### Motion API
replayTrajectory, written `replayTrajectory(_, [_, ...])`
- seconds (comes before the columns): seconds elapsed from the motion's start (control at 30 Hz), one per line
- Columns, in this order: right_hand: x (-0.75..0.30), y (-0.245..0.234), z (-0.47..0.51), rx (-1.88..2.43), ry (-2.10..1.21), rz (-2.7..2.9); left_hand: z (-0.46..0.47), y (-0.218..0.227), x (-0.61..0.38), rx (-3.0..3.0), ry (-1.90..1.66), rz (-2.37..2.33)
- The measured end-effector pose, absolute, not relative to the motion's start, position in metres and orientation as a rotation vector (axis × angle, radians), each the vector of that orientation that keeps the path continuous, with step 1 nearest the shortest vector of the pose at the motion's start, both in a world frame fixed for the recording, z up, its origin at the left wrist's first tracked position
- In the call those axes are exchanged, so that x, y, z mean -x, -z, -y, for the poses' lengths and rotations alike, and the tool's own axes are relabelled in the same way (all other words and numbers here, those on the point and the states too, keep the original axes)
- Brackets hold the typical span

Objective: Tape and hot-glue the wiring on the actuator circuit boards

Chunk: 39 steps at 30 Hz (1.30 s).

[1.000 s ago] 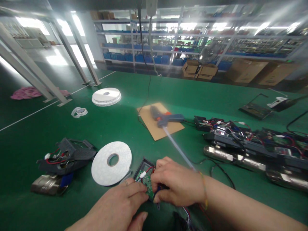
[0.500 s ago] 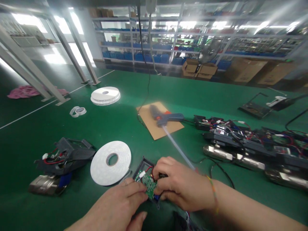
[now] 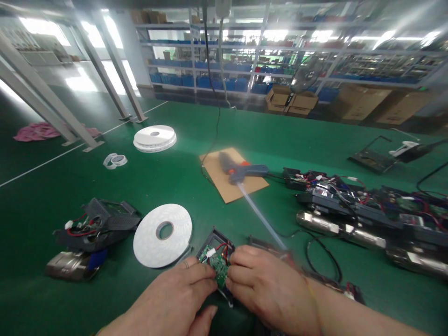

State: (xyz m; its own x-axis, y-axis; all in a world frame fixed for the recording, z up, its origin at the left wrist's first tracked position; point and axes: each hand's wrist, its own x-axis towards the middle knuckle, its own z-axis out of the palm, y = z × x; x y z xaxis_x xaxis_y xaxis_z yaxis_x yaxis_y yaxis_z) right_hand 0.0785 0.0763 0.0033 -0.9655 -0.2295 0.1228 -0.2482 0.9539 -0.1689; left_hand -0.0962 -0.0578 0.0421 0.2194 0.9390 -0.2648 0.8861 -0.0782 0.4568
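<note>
A small black housing with a green circuit board and red and white wires lies on the green table near the front edge. My left hand pinches the board's near left side with fingers and thumb. My right hand grips its right side with curled fingers. A large white tape roll lies flat just left of the board.
A glue gun rests on a cardboard sheet, its clear glue stick pointing toward my hands. Black door-lock assemblies with wiring fill the right side. Another lock body lies left. More tape rolls sit farther back.
My right hand has slid back toward me along the board's right side, uncovering a dark part and cable behind it. The left hand has kept its hold.
</note>
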Motion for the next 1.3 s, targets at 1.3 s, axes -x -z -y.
replayTrajectory(1.3, [-0.078, -0.026, -0.105, 0.055, -0.518, 3.14, 0.053, -0.055, 0.088, -2.042, 0.15, -1.688])
